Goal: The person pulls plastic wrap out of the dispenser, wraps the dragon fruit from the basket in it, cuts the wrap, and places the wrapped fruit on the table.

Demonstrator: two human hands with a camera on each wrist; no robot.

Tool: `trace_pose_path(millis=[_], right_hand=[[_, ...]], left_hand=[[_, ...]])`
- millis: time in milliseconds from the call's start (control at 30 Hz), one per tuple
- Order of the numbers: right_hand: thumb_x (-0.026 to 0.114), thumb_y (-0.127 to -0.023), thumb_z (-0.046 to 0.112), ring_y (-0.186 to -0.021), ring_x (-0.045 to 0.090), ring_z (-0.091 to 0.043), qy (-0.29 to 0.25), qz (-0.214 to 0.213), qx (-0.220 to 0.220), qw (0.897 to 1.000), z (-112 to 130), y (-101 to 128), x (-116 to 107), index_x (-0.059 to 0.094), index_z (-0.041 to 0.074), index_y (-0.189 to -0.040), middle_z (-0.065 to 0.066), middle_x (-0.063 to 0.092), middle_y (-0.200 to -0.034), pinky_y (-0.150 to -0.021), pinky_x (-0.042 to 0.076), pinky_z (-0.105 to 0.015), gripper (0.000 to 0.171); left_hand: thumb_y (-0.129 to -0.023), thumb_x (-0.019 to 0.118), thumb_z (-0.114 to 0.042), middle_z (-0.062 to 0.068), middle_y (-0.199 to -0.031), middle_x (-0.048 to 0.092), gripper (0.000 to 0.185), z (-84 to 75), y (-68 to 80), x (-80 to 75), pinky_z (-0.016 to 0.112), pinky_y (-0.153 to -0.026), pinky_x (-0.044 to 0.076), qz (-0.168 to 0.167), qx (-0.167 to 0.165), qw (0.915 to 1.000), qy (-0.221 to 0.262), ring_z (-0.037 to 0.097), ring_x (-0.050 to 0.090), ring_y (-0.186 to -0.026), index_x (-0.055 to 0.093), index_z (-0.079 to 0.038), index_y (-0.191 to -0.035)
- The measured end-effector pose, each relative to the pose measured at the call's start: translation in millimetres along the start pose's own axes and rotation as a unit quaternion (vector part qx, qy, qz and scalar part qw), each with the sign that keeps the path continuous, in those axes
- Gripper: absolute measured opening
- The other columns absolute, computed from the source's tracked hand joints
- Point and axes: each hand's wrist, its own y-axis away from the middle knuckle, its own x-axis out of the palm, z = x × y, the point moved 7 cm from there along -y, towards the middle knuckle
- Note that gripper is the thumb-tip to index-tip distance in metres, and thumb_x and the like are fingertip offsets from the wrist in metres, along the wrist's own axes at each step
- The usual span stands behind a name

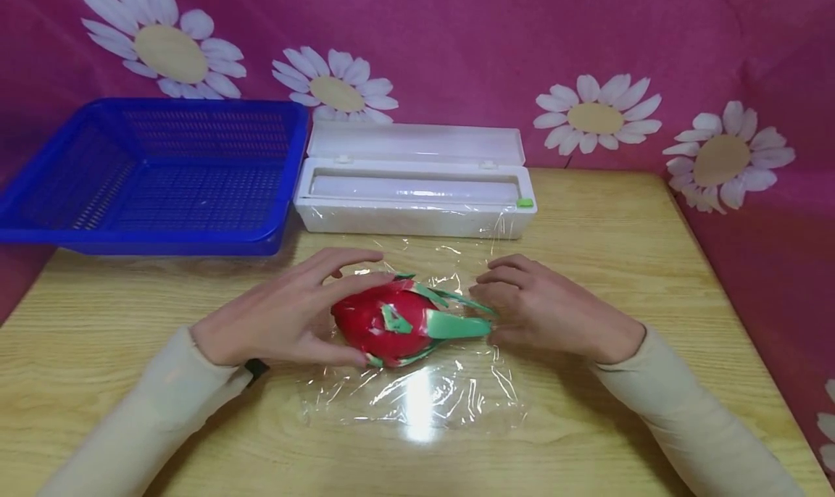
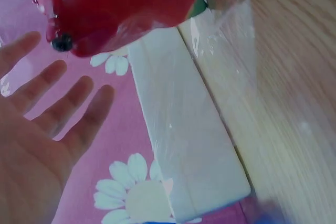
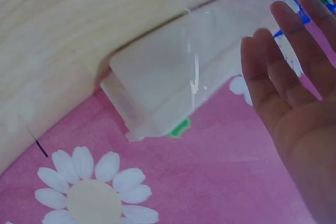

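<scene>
A red dragon fruit (image 1: 355,316) with green scales lies on a sheet of clear cling film (image 1: 457,403) spread over the table. My left hand (image 1: 280,312) is at its rounded left end, thumb along the near side and forefinger along the far side. In the left wrist view the fingers of that hand spread out straight beside the fruit (image 2: 115,14). My right hand (image 1: 544,305) is beside the tips of the long green scales (image 1: 458,326). Seen from the right wrist, its fingers (image 3: 286,22) are extended and hold nothing.
Behind the fruit stands a white cling film dispenser (image 1: 411,223), lid raised, roll inside, a green cutter (image 1: 525,203) at its right; the film runs from it. A blue plastic basket (image 1: 285,225) sits at the back left. A pink flowered cloth (image 1: 457,40) covers the background.
</scene>
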Motion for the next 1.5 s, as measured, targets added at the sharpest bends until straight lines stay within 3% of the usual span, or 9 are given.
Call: trace_pose_path(millis=[233,400,600,733,900,1033,1167,1233,1500], right_hand=[[0.093,-0.072,0.046,-0.117,0.067,-0.024,0.003,0.014,0.006,1.000,6,0,-9,0.071,0.012,-0.127,-0.005,0.073,-0.125,-0.100,0.058,-0.044,0.068],[0.092,-0.073,0.046,-0.115,0.068,-0.022,0.013,-0.007,-0.004,1.000,15,1,-20,0.072,0.013,-0.126,-0.004,0.073,-0.123,-0.098,0.060,-0.043,0.066],[0.092,-0.075,0.038,-0.101,0.071,-0.018,0.021,-0.042,-0.035,0.998,29,-1,-27,0.076,0.013,-0.118,-0.002,0.076,-0.111,-0.089,0.064,-0.039,0.053],[0.093,-0.074,0.034,-0.086,0.068,-0.011,0.018,-0.052,-0.049,0.997,37,-2,-29,0.078,0.013,-0.110,0.003,0.075,-0.097,-0.077,0.063,-0.030,0.045],[0.091,-0.077,0.032,-0.076,0.061,-0.007,0.006,-0.054,-0.077,0.996,50,-1,-28,0.077,0.016,-0.097,0.007,0.070,-0.085,-0.071,0.059,-0.025,0.030],[0.088,-0.082,0.034,-0.074,0.059,-0.004,-0.006,-0.041,-0.091,0.995,61,0,-25,0.072,0.019,-0.090,0.010,0.065,-0.081,-0.069,0.057,-0.021,0.024],[0.084,-0.085,0.037,-0.074,0.056,0.000,-0.017,-0.006,-0.091,0.996,68,-1,-17,0.068,0.022,-0.088,0.013,0.062,-0.080,-0.069,0.055,-0.018,0.022],[0.083,-0.087,0.038,-0.075,0.056,0.001,-0.024,0.013,-0.089,0.996,71,-1,-12,0.067,0.023,-0.089,0.014,0.062,-0.080,-0.070,0.055,-0.017,0.022],[0.081,-0.089,0.039,-0.080,0.057,0.000,-0.049,0.088,-0.082,0.992,80,0,7,0.070,0.021,-0.095,0.013,0.063,-0.086,-0.072,0.054,-0.015,0.021]], left_hand=[[-0.080,0.082,-0.060,0.007,-0.150,0.052,0.088,5.4,7.3,-6.7,0.052,-0.104,0.057,-0.036,-0.003,0.9993,-0.009,0.025,0.052,-0.138,0.048,-0.024,-0.153],[-0.087,0.078,-0.057,0.008,-0.141,0.057,0.075,7.5,7.9,-11.0,0.050,-0.101,0.058,-0.064,0.003,0.9978,-0.020,0.025,0.058,-0.129,0.055,-0.017,-0.146],[-0.095,0.072,-0.047,0.001,-0.111,0.066,0.043,11.9,10.9,-16.7,0.033,-0.083,0.062,-0.091,0.006,0.9958,-0.014,0.014,0.065,-0.100,0.064,-0.010,-0.115],[-0.097,0.073,-0.032,-0.005,-0.085,0.063,0.021,14.1,16.2,-15.6,0.019,-0.066,0.054,-0.097,0.011,0.9952,0.004,0.007,0.059,-0.076,0.064,-0.014,-0.096],[-0.091,0.076,-0.021,-0.011,-0.066,0.051,0.024,3.5,22.1,-15.9,0.008,-0.060,0.038,-0.092,0.051,0.9935,0.043,-0.001,0.045,-0.065,0.058,-0.021,-0.075],[-0.090,0.080,-0.030,-0.016,-0.063,0.052,0.025,-14.6,24.5,-9.5,0.005,-0.061,0.036,-0.026,0.079,0.9941,0.070,-0.006,0.043,-0.064,0.063,-0.025,-0.072],[-0.089,0.080,-0.042,-0.021,-0.068,0.058,0.017,-28.2,28.1,7.8,0.008,-0.064,0.040,0.089,0.062,0.9910,0.078,-0.009,0.046,-0.068,0.073,-0.029,-0.081],[-0.088,0.080,-0.047,-0.021,-0.069,0.056,0.020,-31.5,29.7,17.1,0.009,-0.064,0.039,0.132,0.052,0.9870,0.075,-0.009,0.045,-0.069,0.072,-0.029,-0.082],[-0.077,0.088,-0.045,-0.018,-0.072,0.050,0.029,-33.4,30.2,39.2,0.012,-0.064,0.037,0.203,0.028,0.9760,0.074,-0.007,0.043,-0.072,0.065,-0.028,-0.082]])
